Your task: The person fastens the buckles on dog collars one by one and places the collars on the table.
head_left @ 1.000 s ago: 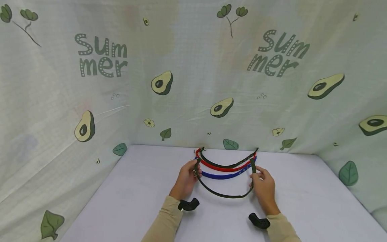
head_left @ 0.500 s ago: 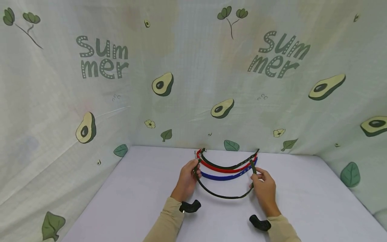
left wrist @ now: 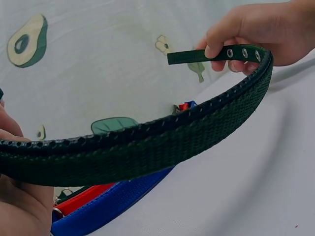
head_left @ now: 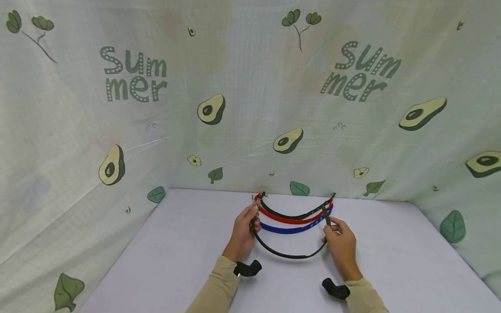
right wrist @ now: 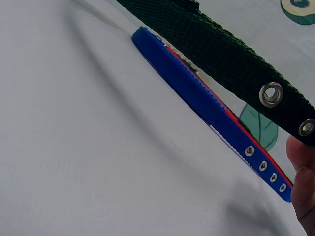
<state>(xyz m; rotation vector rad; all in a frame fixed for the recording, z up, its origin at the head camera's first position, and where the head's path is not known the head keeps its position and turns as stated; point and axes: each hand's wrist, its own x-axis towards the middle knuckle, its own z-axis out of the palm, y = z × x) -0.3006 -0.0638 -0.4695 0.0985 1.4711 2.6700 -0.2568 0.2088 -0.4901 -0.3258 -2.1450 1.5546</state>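
Observation:
A dark green webbing collar (head_left: 291, 256) with metal eyelets hangs in a curve between my two hands. My left hand (head_left: 242, 229) grips one end, its fingers partly cut off in the left wrist view. Near the eyelets, my right hand (head_left: 342, 243) pinches the other end, and a short tip sticks out past the thumb. In the left wrist view the collar's padded band (left wrist: 147, 152) crosses the picture above the table. Beyond it lie a blue collar (head_left: 287, 231), a red collar (head_left: 289, 221) and a second dark green collar (head_left: 291, 217), curved alongside each other.
The white table (head_left: 172, 261) runs back to a hanging cloth (head_left: 242, 65) printed with avocados and leaves. Metal buckles (head_left: 257, 198) of the lying collars sit at their left ends. Black wrist mounts (head_left: 248, 268) stick inward from both forearms.
Both hands still hold the green collar in nearly the same place. Its right tip has tilted slightly leftward, and my left fingers have shifted a little around their end.

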